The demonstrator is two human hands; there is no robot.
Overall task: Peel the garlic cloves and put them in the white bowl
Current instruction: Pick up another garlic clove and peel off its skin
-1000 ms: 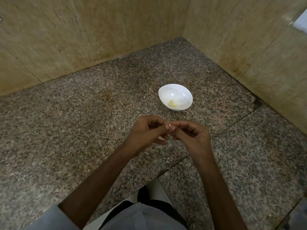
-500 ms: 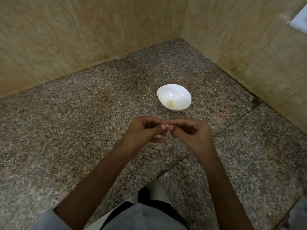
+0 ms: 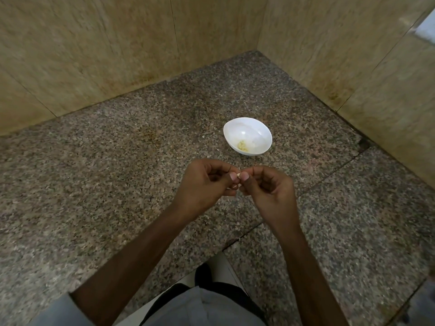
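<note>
Two bare hands meet above a speckled grey-brown granite counter [image 3: 94, 184] set in a corner of mottled beige stone wall panels [image 3: 82, 55], which rise along the far left and the right. Coming in from the near left, the left hand [image 3: 207, 187] has its thumb and forefinger pressed together on a small pale garlic clove [image 3: 238, 175], with the other fingers curled into the palm. The clove sits between the two thumbnails, and the fingertips hide most of it, so I cannot tell how much skin it carries. Just right of it, the right hand [image 3: 270, 189] pinches the same clove from the other side, its remaining fingers bent loosely. Beyond the hands, slightly right and apart from them, a white oval bowl [image 3: 259, 135] stands on the granite with a few yellowish scraps [image 3: 242, 145] in its bottom. A dark seam [image 3: 329, 175] crosses the counter right of the hands. A grey garment [image 3: 200, 309] fills the near edge.
</note>
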